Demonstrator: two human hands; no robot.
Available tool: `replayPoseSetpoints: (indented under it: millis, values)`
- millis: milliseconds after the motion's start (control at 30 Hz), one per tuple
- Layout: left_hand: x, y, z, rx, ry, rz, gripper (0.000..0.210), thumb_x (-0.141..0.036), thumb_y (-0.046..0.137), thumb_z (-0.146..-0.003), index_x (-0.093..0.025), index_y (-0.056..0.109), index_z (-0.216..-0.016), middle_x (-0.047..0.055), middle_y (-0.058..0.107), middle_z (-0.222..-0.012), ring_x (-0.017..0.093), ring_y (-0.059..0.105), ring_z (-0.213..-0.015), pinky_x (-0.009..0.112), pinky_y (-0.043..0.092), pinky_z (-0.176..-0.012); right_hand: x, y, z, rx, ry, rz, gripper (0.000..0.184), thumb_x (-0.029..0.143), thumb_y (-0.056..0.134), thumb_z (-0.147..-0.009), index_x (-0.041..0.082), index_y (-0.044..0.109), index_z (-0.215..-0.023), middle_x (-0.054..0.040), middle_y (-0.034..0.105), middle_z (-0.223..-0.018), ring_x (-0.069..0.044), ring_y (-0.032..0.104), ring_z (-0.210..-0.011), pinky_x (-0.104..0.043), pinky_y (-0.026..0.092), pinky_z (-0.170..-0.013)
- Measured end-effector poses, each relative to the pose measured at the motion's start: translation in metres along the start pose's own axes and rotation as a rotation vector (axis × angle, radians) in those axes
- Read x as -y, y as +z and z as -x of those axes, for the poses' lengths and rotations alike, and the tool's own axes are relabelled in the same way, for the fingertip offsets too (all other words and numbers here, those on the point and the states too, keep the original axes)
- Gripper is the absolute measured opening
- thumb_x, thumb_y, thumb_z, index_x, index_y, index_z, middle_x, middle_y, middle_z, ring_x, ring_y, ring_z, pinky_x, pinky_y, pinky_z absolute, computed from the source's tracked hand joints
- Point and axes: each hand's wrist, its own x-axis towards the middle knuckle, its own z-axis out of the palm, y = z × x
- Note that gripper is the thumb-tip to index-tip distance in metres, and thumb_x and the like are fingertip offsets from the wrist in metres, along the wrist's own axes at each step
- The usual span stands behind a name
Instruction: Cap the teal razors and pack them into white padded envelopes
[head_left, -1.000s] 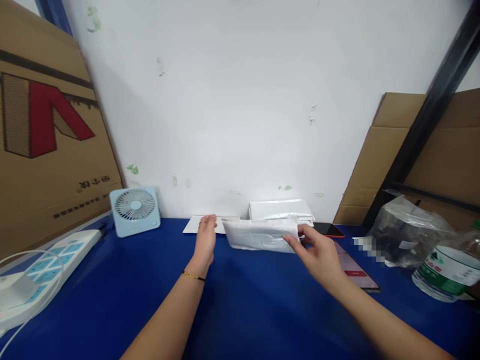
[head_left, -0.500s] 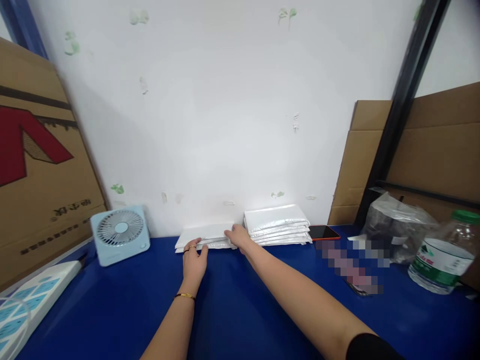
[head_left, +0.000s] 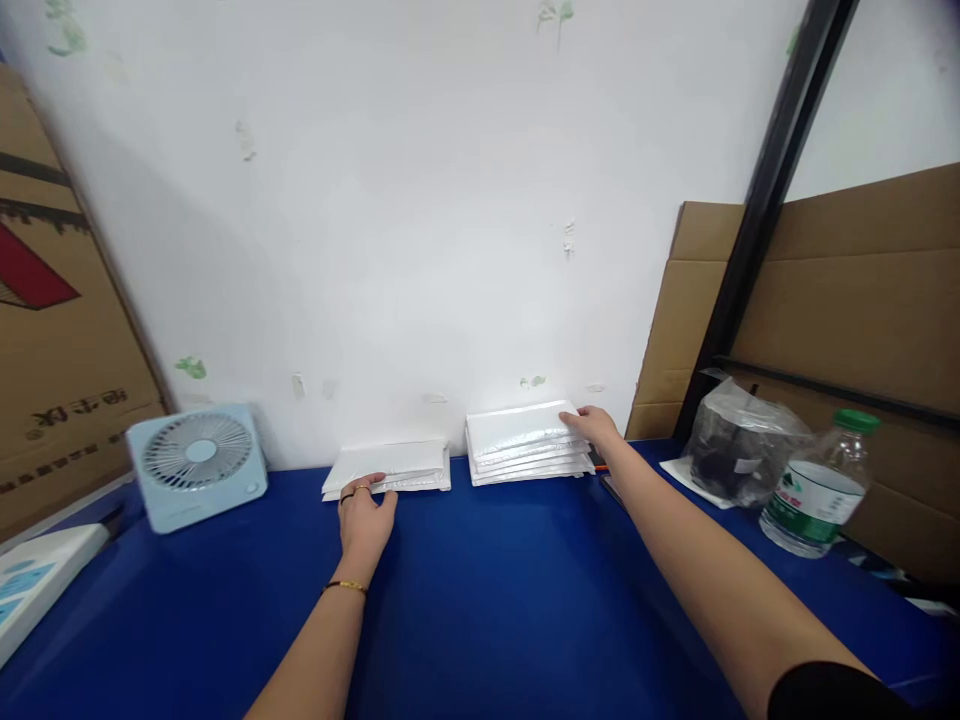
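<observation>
Two stacks of white padded envelopes lie against the wall on the blue tabletop. My left hand (head_left: 365,515) rests at the front edge of the lower left stack (head_left: 397,460), fingers on it and thumb held apart. At the taller right stack (head_left: 517,430), my right hand (head_left: 596,425) has its fingertips closed on the right edge of the top envelope. The undersides of the right fingers are hidden. Several envelopes show their shiny edges in the right stack, which leans slightly unevenly.
A light blue fan (head_left: 199,465) stands at left, with a white power strip (head_left: 45,580) before it. A phone (head_left: 613,488) lies partly behind my right forearm. Farther right are a plastic-wrapped dark object (head_left: 739,445) and a green-capped bottle (head_left: 817,490). Cardboard (head_left: 862,320) borders the right side.
My right hand has moved from the left stack to the right edge of the right stack. My left hand stays at the left stack. The view has shifted to the right.
</observation>
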Motion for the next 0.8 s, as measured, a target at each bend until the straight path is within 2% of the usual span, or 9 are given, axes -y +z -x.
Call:
replayPoseSetpoints:
  millis: [133, 233, 333, 367, 433, 500, 600, 700, 800]
  values:
    - [-0.004, -0.003, 0.001, -0.066, 0.052, 0.052, 0.032, -0.033, 0.049, -0.075, -0.02, 0.057, -0.104, 0.01, 0.051, -0.105, 0.024, 0.052, -0.095, 0.038, 0.041, -0.089, 0.013, 0.003, 0.0, -0.073, -0.068, -0.046, 0.03, 0.039, 0.059, -0.067, 0.017, 0.06, -0.087, -0.0109, 0.058, -0.097, -0.03, 0.047, -0.1, -0.041, 0.035, -0.083]
    - [-0.013, -0.008, 0.005, -0.109, 0.17, 0.132, 0.033, -0.039, 0.048, -0.078, -0.02, 0.055, -0.104, 0.009, 0.049, -0.108, 0.023, 0.052, -0.095, 0.037, 0.043, -0.088, 0.027, -0.006, 0.012, -0.069, -0.272, -0.225, 0.025, 0.04, 0.049, -0.077, 0.021, 0.052, -0.093, -0.0025, 0.056, -0.091, -0.017, 0.05, -0.083, -0.028, 0.039, -0.073]
    - [-0.032, -0.02, 0.014, -0.106, 0.345, 0.197, 0.044, -0.045, 0.049, -0.078, -0.021, 0.047, -0.114, 0.009, 0.046, -0.116, 0.023, 0.05, -0.104, 0.038, 0.042, -0.091, 0.041, -0.018, 0.041, 0.111, -0.609, -0.625, 0.019, 0.035, 0.054, -0.076, 0.022, 0.044, -0.087, 0.004, 0.049, -0.072, -0.011, 0.043, -0.063, -0.022, 0.036, -0.061]
    - [-0.04, -0.026, 0.02, -0.11, 0.415, 0.189, 0.051, -0.046, 0.051, -0.076, -0.021, 0.042, -0.119, 0.009, 0.044, -0.12, 0.024, 0.046, -0.111, 0.04, 0.039, -0.094, 0.044, -0.021, 0.055, 0.183, -0.673, -0.704, 0.019, 0.031, 0.058, -0.075, 0.022, 0.043, -0.083, 0.0048, 0.046, -0.071, -0.01, 0.042, -0.062, -0.021, 0.035, -0.061]
    - [-0.06, -0.038, 0.035, -0.118, 0.559, 0.129, 0.069, -0.048, 0.055, -0.073, -0.02, 0.029, -0.131, 0.011, 0.036, -0.133, 0.026, 0.034, -0.124, 0.041, 0.031, -0.101, 0.049, -0.021, 0.085, 0.288, -0.705, -0.835, 0.02, 0.026, 0.06, -0.074, 0.022, 0.042, -0.081, 0.0046, 0.046, -0.072, -0.01, 0.043, -0.065, -0.021, 0.036, -0.063]
    - [-0.082, -0.046, 0.055, -0.102, 0.68, -0.014, 0.092, -0.056, 0.061, -0.064, -0.019, 0.018, -0.137, 0.012, 0.024, -0.142, 0.03, 0.023, -0.13, 0.044, 0.022, -0.106, 0.049, -0.015, 0.114, 0.401, -0.631, -0.909, 0.022, 0.023, 0.06, -0.074, 0.023, 0.042, -0.087, 0.0037, 0.051, -0.076, -0.011, 0.046, -0.067, -0.021, 0.037, -0.062]
    - [-0.106, -0.044, 0.083, 0.007, 0.814, -0.224, 0.108, -0.063, 0.065, -0.054, -0.022, 0.014, -0.14, 0.011, 0.018, -0.146, 0.036, 0.012, -0.133, 0.05, 0.008, -0.108, 0.042, 0.001, 0.145, 0.373, -0.393, -1.07, 0.029, 0.023, 0.062, -0.072, 0.025, 0.043, -0.093, 0.0035, 0.056, -0.08, -0.011, 0.05, -0.066, -0.021, 0.038, -0.059]
    - [-0.11, -0.029, 0.095, 0.145, 0.828, -0.332, 0.106, -0.053, 0.069, -0.054, -0.027, 0.014, -0.141, 0.009, 0.028, -0.142, 0.034, 0.015, -0.132, 0.051, 0.001, -0.108, 0.03, 0.016, 0.158, 0.441, -0.138, -1.221, 0.038, 0.024, 0.068, -0.065, 0.025, 0.043, -0.094, 0.0037, 0.058, -0.079, -0.011, 0.054, -0.063, -0.022, 0.041, -0.057]
    - [-0.098, -0.017, 0.087, 0.312, 0.716, -0.361, 0.098, -0.042, 0.065, -0.061, -0.027, 0.011, -0.141, 0.009, 0.047, -0.127, 0.03, 0.031, -0.126, 0.05, 0.003, -0.108, 0.018, 0.024, 0.158, 0.513, 0.034, -1.26, 0.048, 0.022, 0.074, -0.056, 0.024, 0.044, -0.092, 0.0045, 0.059, -0.074, -0.011, 0.055, -0.057, -0.023, 0.042, -0.054]
